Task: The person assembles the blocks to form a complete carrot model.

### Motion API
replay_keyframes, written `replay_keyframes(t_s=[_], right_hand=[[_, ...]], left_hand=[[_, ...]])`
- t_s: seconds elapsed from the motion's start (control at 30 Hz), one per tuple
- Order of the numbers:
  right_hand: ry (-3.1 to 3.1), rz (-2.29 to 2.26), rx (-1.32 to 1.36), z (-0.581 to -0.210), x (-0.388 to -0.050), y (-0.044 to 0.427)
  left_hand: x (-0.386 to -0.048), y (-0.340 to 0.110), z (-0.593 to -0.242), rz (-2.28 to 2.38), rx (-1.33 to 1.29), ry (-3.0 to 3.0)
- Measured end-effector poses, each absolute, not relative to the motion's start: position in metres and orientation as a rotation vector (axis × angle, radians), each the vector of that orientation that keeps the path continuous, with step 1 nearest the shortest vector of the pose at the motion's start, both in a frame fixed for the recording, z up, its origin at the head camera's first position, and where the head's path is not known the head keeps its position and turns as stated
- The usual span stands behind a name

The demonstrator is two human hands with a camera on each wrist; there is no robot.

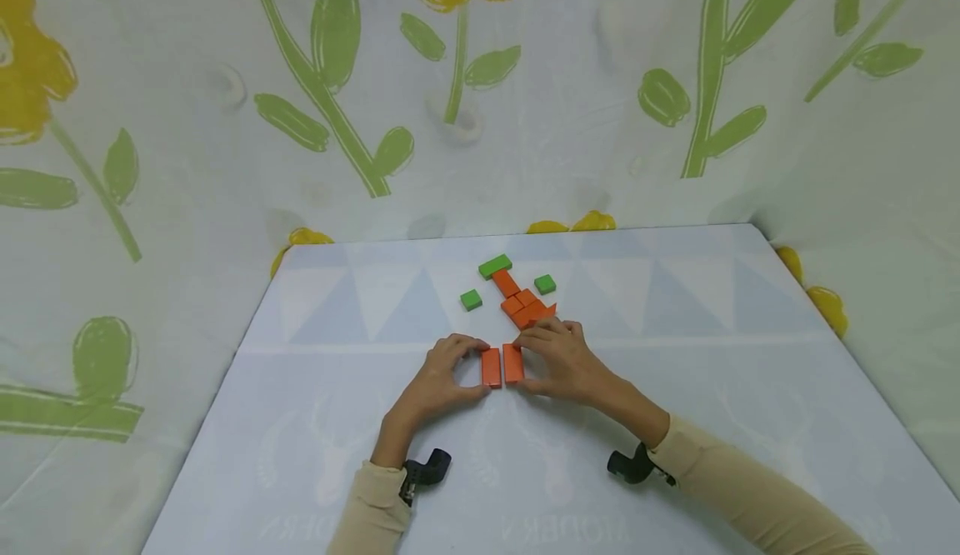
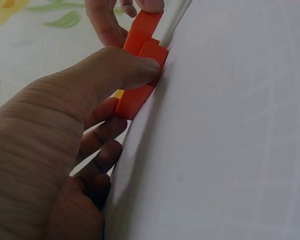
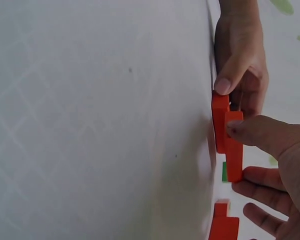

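Observation:
Two orange-red blocks stand side by side with a narrow gap in the head view. My left hand [image 1: 437,378] pinches the left block [image 1: 491,368] between thumb and fingers at its near and far ends. The right block [image 1: 513,363] is pinched the same way by my right hand [image 1: 567,365]. In the right wrist view, the right hand's block [image 3: 234,150] looks raised a little off the table, while the left hand's block [image 3: 220,122] rests on it. The left wrist view shows my left thumb across its block [image 2: 135,102].
Beyond the hands lies a cluster of orange blocks [image 1: 522,305], partly behind the right hand, with a long green block [image 1: 495,267] at its far end. Small green blocks lie left [image 1: 471,300] and right [image 1: 545,284] of it. A flowered curtain [image 1: 540,147] stands behind the table.

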State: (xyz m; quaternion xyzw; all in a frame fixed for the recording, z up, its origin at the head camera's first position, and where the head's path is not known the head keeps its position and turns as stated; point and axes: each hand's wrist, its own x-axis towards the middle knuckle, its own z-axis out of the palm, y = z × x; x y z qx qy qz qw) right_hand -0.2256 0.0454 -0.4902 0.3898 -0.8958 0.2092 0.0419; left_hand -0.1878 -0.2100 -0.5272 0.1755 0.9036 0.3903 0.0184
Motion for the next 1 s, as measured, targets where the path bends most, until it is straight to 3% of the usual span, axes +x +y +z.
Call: replay_keyframes(t_s=[1.0], right_hand=[[-2.789, 0.626, 1.195, -0.500, -0.223, 0.040]], left_hand=[[-0.189, -0.209, -0.527, 1.189, 0.543, 2.823]])
